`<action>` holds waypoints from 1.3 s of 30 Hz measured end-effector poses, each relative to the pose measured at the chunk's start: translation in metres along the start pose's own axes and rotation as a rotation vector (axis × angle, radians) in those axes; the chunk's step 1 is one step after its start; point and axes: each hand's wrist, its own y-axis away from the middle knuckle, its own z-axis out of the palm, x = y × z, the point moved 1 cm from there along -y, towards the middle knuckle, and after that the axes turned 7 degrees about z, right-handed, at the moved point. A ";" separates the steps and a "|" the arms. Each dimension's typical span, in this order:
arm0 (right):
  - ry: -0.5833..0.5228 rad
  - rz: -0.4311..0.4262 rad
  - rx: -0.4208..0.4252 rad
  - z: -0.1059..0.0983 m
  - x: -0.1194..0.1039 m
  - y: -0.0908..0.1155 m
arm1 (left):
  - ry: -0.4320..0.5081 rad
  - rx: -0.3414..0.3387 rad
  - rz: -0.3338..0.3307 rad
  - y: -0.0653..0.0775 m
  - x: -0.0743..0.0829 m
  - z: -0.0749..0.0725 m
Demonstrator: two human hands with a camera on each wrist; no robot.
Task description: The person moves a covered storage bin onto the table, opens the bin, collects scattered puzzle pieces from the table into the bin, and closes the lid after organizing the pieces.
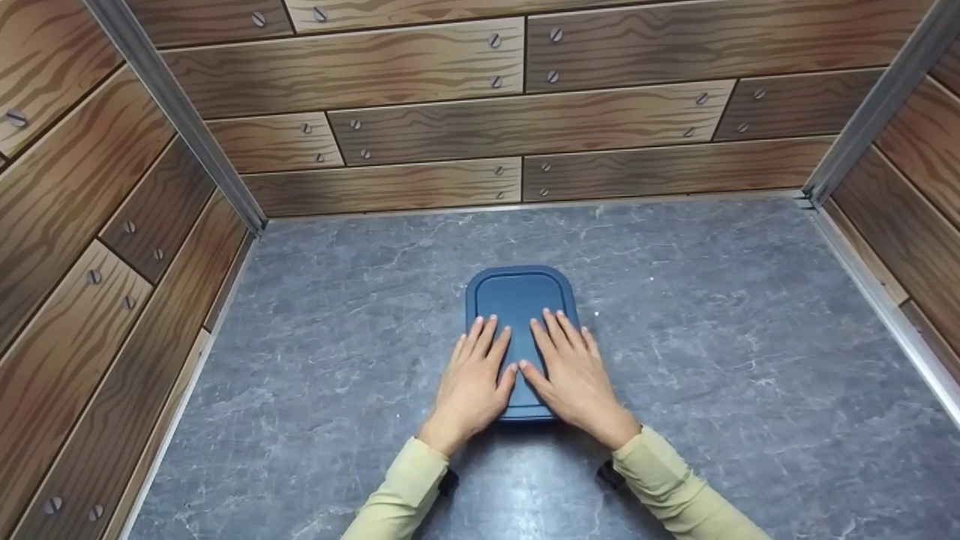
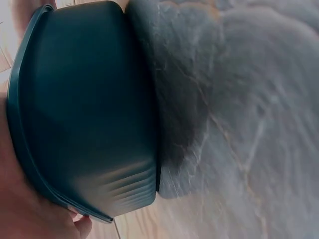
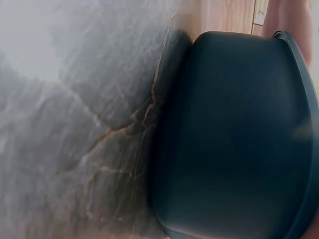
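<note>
A blue lidded box [image 1: 523, 296] with rounded corners stands on the grey marbled table, its long side running away from me. My left hand [image 1: 474, 375] rests on the left part of the lid, fingers spread and straight, pointing forward. On the right part lies my right hand [image 1: 576, 375], its fingers also spread and straight. The two thumb tips nearly meet over the middle of the lid. In the left wrist view the box's deep side wall [image 2: 89, 99] shows ridges near one end. The right wrist view shows the smooth wall [image 3: 229, 134] below the overhanging lid rim.
The grey marbled tabletop [image 1: 337, 337] spreads around the box. Wood-patterned panels [image 1: 420, 67] enclose it at the back, left and right, with metal posts [image 1: 187, 120] at the back corners. A metal strip [image 1: 892, 315] edges the right side.
</note>
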 end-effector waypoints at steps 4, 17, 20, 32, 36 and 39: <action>0.006 -0.001 -0.009 0.000 0.000 -0.001 | -0.008 -0.025 -0.011 -0.001 -0.001 0.000; -0.051 0.035 -0.033 -0.006 0.010 -0.019 | 0.041 0.004 -0.081 -0.013 -0.006 -0.005; -0.058 0.028 -0.052 -0.006 0.014 -0.027 | 0.064 0.014 -0.100 -0.019 -0.010 -0.005; -0.054 0.039 -0.084 -0.008 0.017 -0.056 | 0.055 0.017 -0.142 -0.051 -0.026 -0.010; -0.048 0.050 -0.087 -0.008 0.016 -0.069 | 0.031 -0.015 -0.144 -0.064 -0.031 -0.014; -0.039 0.059 -0.093 -0.005 0.017 -0.076 | 0.018 -0.031 -0.132 -0.071 -0.034 -0.009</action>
